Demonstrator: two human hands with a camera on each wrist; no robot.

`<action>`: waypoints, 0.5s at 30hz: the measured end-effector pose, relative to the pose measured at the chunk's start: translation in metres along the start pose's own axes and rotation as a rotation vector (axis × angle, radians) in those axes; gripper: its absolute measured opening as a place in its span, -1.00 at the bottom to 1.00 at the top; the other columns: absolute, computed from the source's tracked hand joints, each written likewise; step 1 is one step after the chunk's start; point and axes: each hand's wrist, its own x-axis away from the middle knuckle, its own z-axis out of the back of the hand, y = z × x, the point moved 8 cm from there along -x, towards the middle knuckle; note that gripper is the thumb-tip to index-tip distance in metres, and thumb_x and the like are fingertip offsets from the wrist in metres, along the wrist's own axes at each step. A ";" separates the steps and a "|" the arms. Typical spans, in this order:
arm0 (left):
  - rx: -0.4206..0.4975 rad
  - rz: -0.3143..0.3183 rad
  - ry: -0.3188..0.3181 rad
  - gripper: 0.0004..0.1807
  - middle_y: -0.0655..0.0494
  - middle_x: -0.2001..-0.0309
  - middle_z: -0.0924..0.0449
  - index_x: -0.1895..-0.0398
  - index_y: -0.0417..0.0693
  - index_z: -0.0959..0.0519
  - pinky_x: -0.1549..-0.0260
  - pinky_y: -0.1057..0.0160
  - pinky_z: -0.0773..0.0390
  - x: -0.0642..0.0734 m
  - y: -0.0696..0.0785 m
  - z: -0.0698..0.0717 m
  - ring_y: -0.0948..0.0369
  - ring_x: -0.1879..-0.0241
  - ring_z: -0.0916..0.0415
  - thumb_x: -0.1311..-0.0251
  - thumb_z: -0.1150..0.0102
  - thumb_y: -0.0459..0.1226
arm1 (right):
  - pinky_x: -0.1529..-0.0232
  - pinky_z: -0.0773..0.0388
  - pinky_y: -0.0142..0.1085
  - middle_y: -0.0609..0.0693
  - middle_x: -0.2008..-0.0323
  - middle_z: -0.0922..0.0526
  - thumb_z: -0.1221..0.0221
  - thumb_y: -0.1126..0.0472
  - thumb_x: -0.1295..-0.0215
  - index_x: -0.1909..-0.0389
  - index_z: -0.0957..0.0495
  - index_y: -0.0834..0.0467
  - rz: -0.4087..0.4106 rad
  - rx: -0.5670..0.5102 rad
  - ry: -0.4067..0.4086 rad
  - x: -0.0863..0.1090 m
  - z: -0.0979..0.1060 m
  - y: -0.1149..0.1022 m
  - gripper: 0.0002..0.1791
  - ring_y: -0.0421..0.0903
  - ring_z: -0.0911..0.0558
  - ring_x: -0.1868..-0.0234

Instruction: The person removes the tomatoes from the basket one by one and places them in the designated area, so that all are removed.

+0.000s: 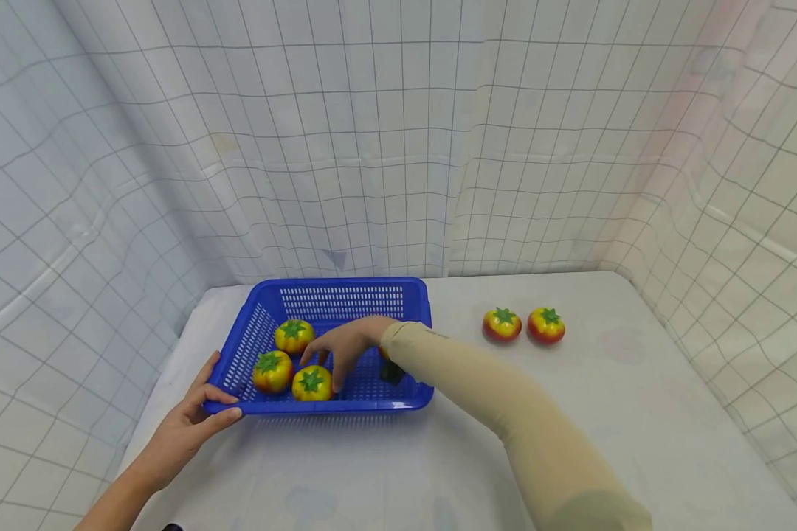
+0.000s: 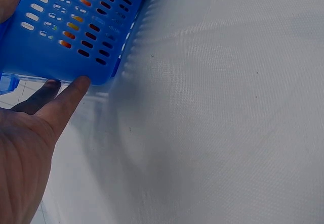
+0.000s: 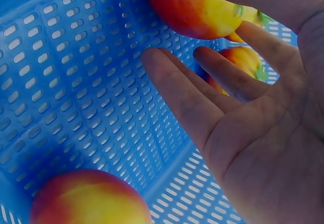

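Observation:
A blue plastic basket (image 1: pixel 345 406) with slotted walls stands on the table's left part. My left hand (image 1: pixel 189 420) grips its front left corner, thumb and fingers at the rim. Inside the basket, my right hand (image 1: pixel 348 345) reaches over a yellow and red tomato (image 1: pixel 313 383) with a green star-shaped top. In the right wrist view its fingers (image 3: pixel 185 92) are spread and extended beside a tomato (image 3: pixel 195 9). Two more tomatoes, one at the left (image 1: pixel 273 372) and one behind (image 1: pixel 295 336), lie close by. Another, partly hidden by the right wrist, sits in the basket's right part.
Two tomatoes, one (image 1: pixel 502 325) and another (image 1: pixel 546 326), lie side by side on the white tabletop (image 1: pixel 611 398), right of the basket. White curtains (image 1: pixel 398 147) with a grid pattern surround the table at the back and sides. A small dark object (image 1: pixel 172 527) shows at the bottom edge.

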 end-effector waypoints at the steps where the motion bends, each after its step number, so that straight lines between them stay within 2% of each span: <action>1: 0.000 -0.002 0.001 -0.74 0.21 -0.66 0.52 -0.02 -0.31 -0.42 0.04 0.60 -0.44 0.000 0.000 0.000 -0.50 -0.48 0.29 -0.48 -0.16 -0.28 | -0.06 -0.54 -0.42 -0.10 -0.27 -0.47 -0.47 0.28 -0.19 -0.41 -0.39 -0.16 -0.001 -0.008 -0.004 -0.001 -0.001 0.000 -0.21 -0.17 -0.50 -0.18; 7: 0.001 -0.014 0.002 -0.75 0.22 -0.66 0.51 -0.01 -0.31 -0.41 0.03 0.60 -0.43 0.000 0.001 0.000 -0.51 -0.48 0.29 -0.48 -0.16 -0.29 | -0.01 -0.56 -0.42 -0.10 -0.26 -0.47 -0.48 0.26 -0.16 -0.40 -0.39 -0.19 -0.005 -0.010 -0.009 -0.005 -0.003 0.002 -0.19 -0.20 -0.51 -0.10; 15: -0.005 -0.004 0.002 -0.74 0.22 -0.66 0.51 -0.02 -0.30 -0.42 0.02 0.61 -0.41 0.000 -0.001 0.000 -0.49 -0.49 0.30 -0.48 -0.17 -0.28 | 0.01 -0.57 -0.40 -0.08 -0.27 -0.44 -0.48 0.28 -0.17 -0.40 -0.37 -0.18 0.006 -0.016 -0.017 -0.008 -0.007 0.001 -0.19 -0.19 -0.49 -0.12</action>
